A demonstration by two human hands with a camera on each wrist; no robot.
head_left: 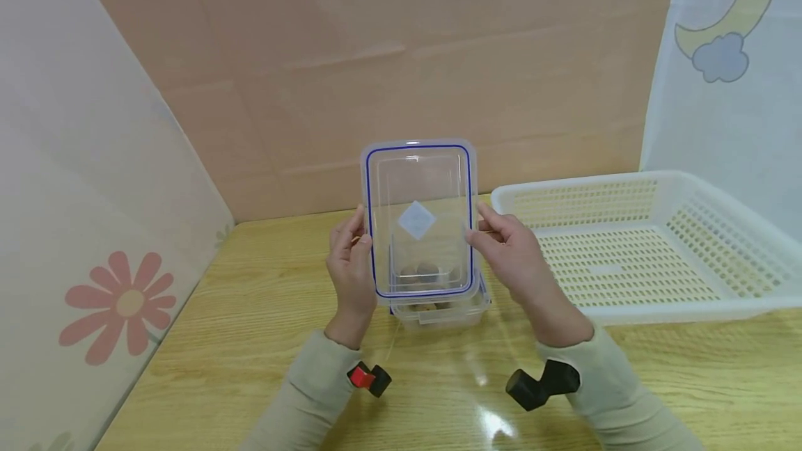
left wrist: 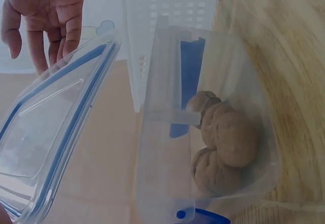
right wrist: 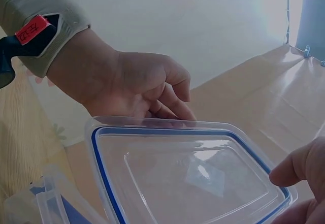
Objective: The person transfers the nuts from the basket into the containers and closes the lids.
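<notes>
Left hand (head_left: pixel 352 256): grips the left long edge of the lid, thumb on the front face, fingers curled behind it.
Right hand (head_left: pixel 510 252): pinches the right long edge of the lid between thumb and fingers; seen from the left wrist, its fingers (left wrist: pixel 38 41) hang spread over the lid's far corner.
Lid (head_left: pixel 418 218): clear plastic with a blue seal line and a pale diamond sticker in the middle; held tilted up between both hands, above the box and not touching it.
Box (head_left: pixel 438 308): clear and open, on the table straight under the lid, blue clips on its sides.
Walnuts (left wrist: pixel 226 142): three or so brown ones, bunched together in one end of the box.
Basket (head_left: pixel 639 242): white and perforated, on the table just right of the box, close behind the right hand.
Table (head_left: pixel 250 339): light wood grain, bearing box and basket.
Sleeves: beige, each with a dark wrist mount; the left one has a red tag (head_left: pixel 360 376).
Backdrop: pink panel behind, flower print at the left, moon and cloud print at the right.
</notes>
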